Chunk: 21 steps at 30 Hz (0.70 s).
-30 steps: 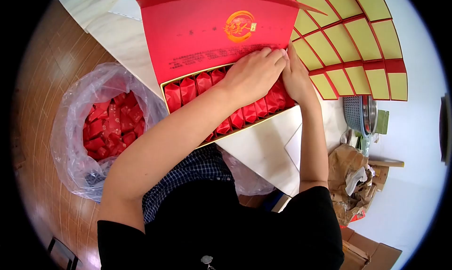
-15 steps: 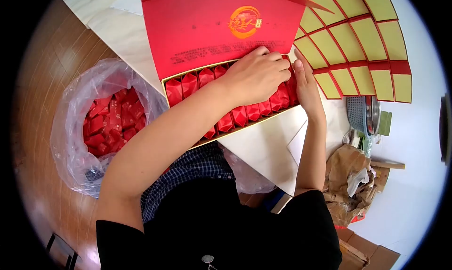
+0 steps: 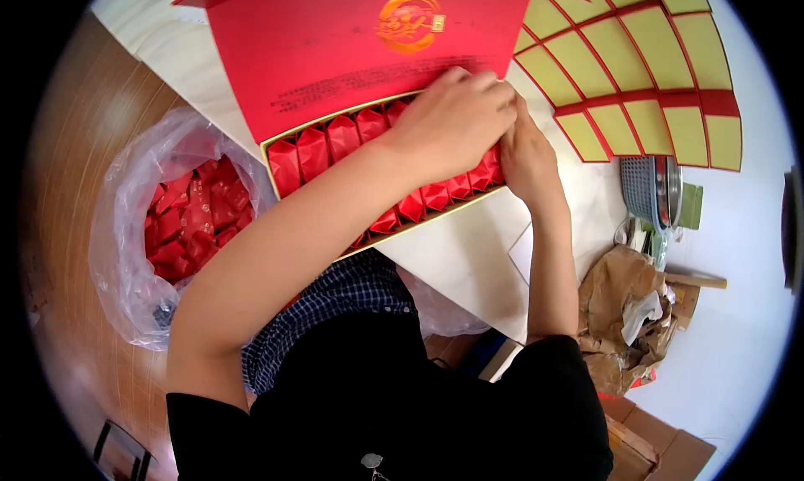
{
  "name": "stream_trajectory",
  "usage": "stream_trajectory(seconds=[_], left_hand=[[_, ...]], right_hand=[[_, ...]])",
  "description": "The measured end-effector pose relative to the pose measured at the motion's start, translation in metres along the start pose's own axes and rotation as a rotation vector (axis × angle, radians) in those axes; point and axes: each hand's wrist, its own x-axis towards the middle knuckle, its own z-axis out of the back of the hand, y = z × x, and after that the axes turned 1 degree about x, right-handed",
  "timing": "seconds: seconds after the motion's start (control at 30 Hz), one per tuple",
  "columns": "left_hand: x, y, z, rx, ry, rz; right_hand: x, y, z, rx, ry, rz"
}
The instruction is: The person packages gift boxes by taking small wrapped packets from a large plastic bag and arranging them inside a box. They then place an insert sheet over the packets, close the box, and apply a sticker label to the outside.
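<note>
An open red gift box with a gold rim (image 3: 270,164) lies at an angle on the pale table, its red lid (image 3: 310,54) raised at the back. Rows of red wrapped packets (image 3: 313,152) fill its inside. My left hand (image 3: 459,122) reaches across to the box's right end, fingers bent and pressed together over the packets. Beside it, my right hand (image 3: 529,158) is at the right end wall, its fingertips meeting those of my left hand. Whatever lies between the fingers is hidden.
A clear plastic bag (image 3: 121,230) of red packets (image 3: 197,217) stands on the wooden floor (image 3: 75,146) at left. Yellow-and-red boxes (image 3: 662,49) are stacked at back right. Further right are a grey basket (image 3: 638,188), brown paper (image 3: 611,297) and cardboard (image 3: 662,431).
The box appears shifted left and slightly upward in view. My right hand's fingers have closed in and now meet my left hand's fingertips at the box's right end.
</note>
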Motion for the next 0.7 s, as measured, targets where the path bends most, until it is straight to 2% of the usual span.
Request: stream_trajectory(seconds=[0.03, 0.1, 0.13, 0.17, 0.23, 0.27, 0.37, 0.43, 0.5, 0.57, 0.63, 0.7], left_hand=[[0.002, -0.002, 0.009, -0.094, 0.031, 0.088], [-0.003, -0.001, 0.01, -0.156, -0.025, 0.129], [-0.011, -0.003, 0.009, -0.107, 0.045, 0.11], [-0.016, -0.006, 0.002, -0.107, 0.048, 0.092], [-0.023, -0.011, -0.006, 0.181, 0.107, 0.0], [-0.023, -0.012, -0.005, 0.221, 0.226, 0.029], [-0.021, -0.009, -0.006, 0.177, 0.198, 0.011], [-0.021, -0.01, -0.006, 0.202, 0.205, 0.003], [-0.022, -0.01, -0.003, 0.192, 0.211, -0.011], [-0.022, -0.01, 0.0, 0.136, 0.194, -0.037], [-0.022, -0.009, 0.002, 0.018, 0.192, -0.021], [-0.024, -0.008, 0.001, -0.009, 0.13, -0.05]], right_hand=[[0.001, -0.005, 0.0, 0.0, -0.01, -0.017], [0.004, -0.002, 0.003, -0.139, 0.066, -0.048], [0.006, 0.007, 0.011, -0.017, 0.138, -0.12], [0.006, -0.013, -0.003, 0.216, 0.059, -0.085], [0.007, -0.028, -0.012, 0.717, 0.087, -0.17], [0.006, -0.03, -0.014, 0.713, 0.083, -0.171], [-0.004, -0.032, -0.004, 0.757, -0.028, -0.246], [-0.016, -0.04, 0.017, 0.878, 0.049, -0.293], [-0.035, -0.052, 0.038, 0.845, -0.163, -0.286], [-0.059, -0.074, 0.057, 0.573, -0.343, -0.334], [-0.093, -0.114, 0.06, 0.152, -0.476, -0.308], [-0.13, -0.124, 0.05, -0.166, -0.509, -0.327]])
